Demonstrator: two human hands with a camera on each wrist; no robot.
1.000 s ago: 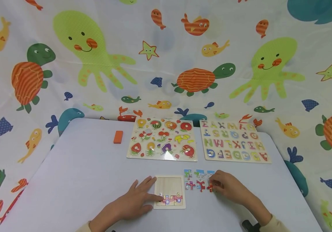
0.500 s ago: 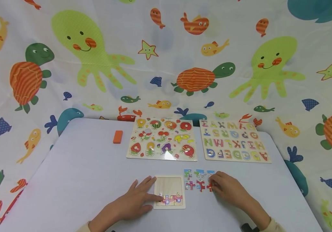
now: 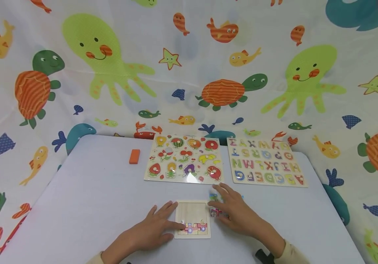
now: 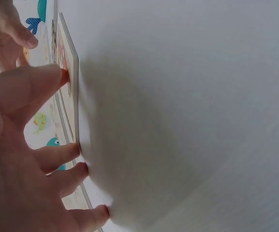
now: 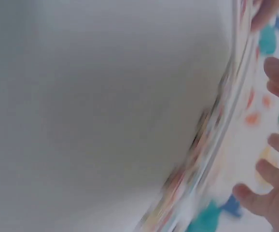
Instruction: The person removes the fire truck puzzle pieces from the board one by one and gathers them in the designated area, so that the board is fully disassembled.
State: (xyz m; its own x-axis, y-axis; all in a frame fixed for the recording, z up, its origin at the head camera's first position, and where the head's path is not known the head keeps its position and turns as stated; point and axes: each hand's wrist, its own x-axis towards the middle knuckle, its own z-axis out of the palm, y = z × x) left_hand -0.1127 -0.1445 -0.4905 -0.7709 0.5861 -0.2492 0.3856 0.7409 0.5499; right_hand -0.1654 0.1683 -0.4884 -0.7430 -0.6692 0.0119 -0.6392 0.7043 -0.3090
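Find loose puzzle pieces (image 3: 215, 212) on the table (image 3: 93, 205), beside the right edge of the puzzle tray (image 3: 193, 236). Expect light, stiff parts; pinch opposite edges. Note right hand (image 3: 236, 212) spread wide above, nothing visibly held; left hand (image 3: 152, 229) splayed, fingertip near tray's near-left corner.

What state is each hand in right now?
Left hand: open, touching puzzle pieces in the wooden frame.
Right hand: open over loose pieces, nothing visibly held.

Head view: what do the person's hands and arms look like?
The left hand and right hand are ungloved. Pale beige cloth sleeves show on both forearms. A rounded black object, cut off by the frame, sits beside the right sleeve; its purpose is unclear.
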